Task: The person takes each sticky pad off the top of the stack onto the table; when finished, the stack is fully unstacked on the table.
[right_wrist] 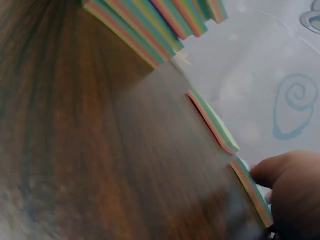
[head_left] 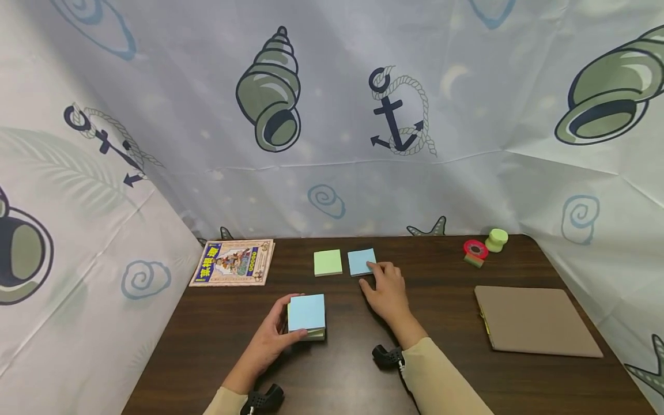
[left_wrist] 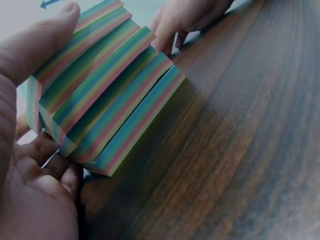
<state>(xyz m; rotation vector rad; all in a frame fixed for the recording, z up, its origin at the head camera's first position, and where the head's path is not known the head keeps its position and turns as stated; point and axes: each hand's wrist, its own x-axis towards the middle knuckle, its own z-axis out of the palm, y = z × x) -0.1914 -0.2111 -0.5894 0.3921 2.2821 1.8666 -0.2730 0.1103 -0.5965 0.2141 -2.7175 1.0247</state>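
Observation:
My left hand (head_left: 270, 334) grips a tall stack of sticky note pads (head_left: 306, 312) with a light blue top. In the left wrist view, the stack (left_wrist: 107, 80) shows striped edges in several colours, its layers unevenly aligned, with the thumb over one side and fingers around the other. My right hand (head_left: 388, 291) reaches to a blue sticky note pad (head_left: 360, 262) lying flat on the table, its index finger touching the right edge and the thumb near the front corner. Beside that pad, slightly apart, lies a green sticky note pad (head_left: 327, 262).
A colourful booklet (head_left: 231, 263) lies at the table's back left. Toward the back right are a red round item (head_left: 475, 249), a small striped block (head_left: 473, 261) and a light green spool-like object (head_left: 496, 240). A brown flat folder or notebook (head_left: 539, 320) lies on the right.

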